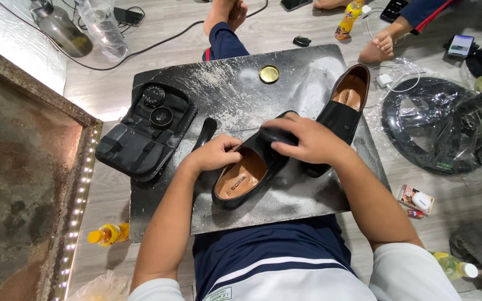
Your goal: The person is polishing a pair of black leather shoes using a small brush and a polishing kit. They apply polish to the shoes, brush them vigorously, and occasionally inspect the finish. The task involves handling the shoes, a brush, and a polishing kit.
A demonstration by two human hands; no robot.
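Note:
A black leather shoe [240,181] with a tan insole lies on a dark scuffed board [235,89] across my lap. My left hand [214,152] grips the shoe's side near its opening. My right hand [307,139] presses a dark brush or pad [277,134] onto the shoe's toe part. The second black shoe [344,108] rests on the board just right of my right hand, touching nothing I hold.
An open black polish kit [140,131] with two round tins lies at the board's left; a black shoehorn-like piece [205,132] beside it. A gold lid [269,73] sits at the far edge. Bottles, cables, phones, another person's feet [377,47] and a wrapped black ring [433,125] surround the board.

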